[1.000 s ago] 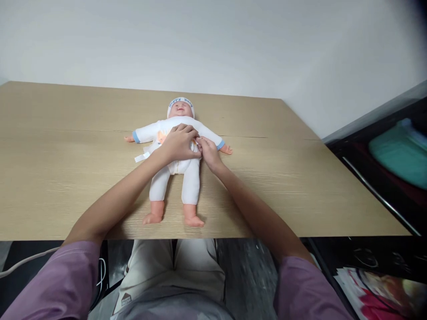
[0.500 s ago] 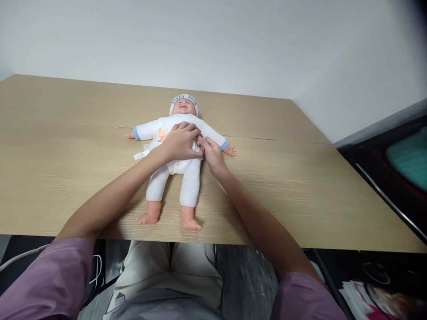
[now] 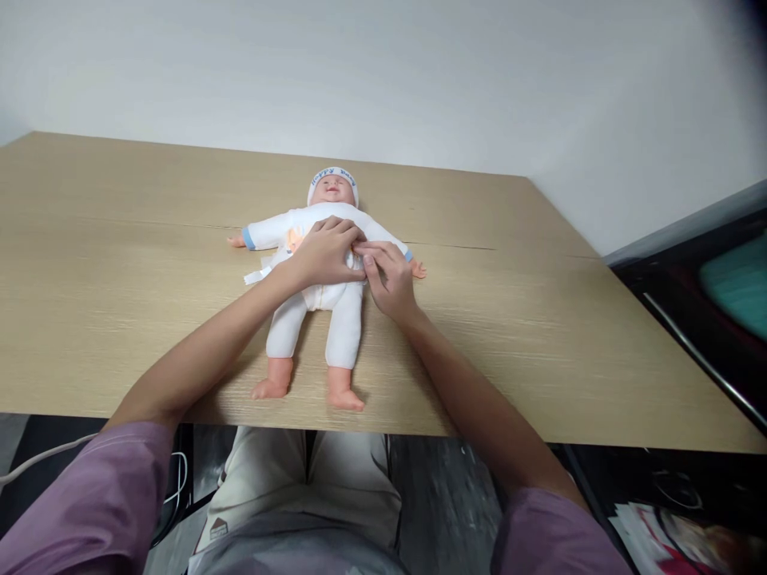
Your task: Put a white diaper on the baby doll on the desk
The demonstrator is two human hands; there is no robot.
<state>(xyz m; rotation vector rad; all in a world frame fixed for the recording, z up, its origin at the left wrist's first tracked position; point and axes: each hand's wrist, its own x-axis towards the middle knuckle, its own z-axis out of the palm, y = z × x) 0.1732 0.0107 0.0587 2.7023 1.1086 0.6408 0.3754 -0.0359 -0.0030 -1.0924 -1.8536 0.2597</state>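
A baby doll (image 3: 344, 331) in a white suit with blue cuffs lies on its back, its feet toward me. Round its waist is a white diaper (image 3: 324, 298), with a loose white tab (image 3: 256, 277) sticking out on the left. My left hand (image 3: 331, 251) lies across the doll's belly, its thumb and fingers curved round the diaper's right-hand side. Against that same side, my right hand (image 3: 389, 275) has its fingers and thumb closed in at the diaper's edge, touching the left fingertips. What lies under the fingertips is mostly hidden.
The doll rests on a wooden table (image 3: 515, 343) with a seam across it. A pale wall (image 3: 383, 72) stands behind. At the right is a black object with a teal panel (image 3: 740, 279). Papers (image 3: 647, 535) lie below the table at lower right; a white cable (image 3: 45, 455) hangs at lower left.
My right hand's fingers have gone from a pinch at the diaper's side to lying straighter across it. My left hand keeps its place on the doll. The view has shifted slightly.
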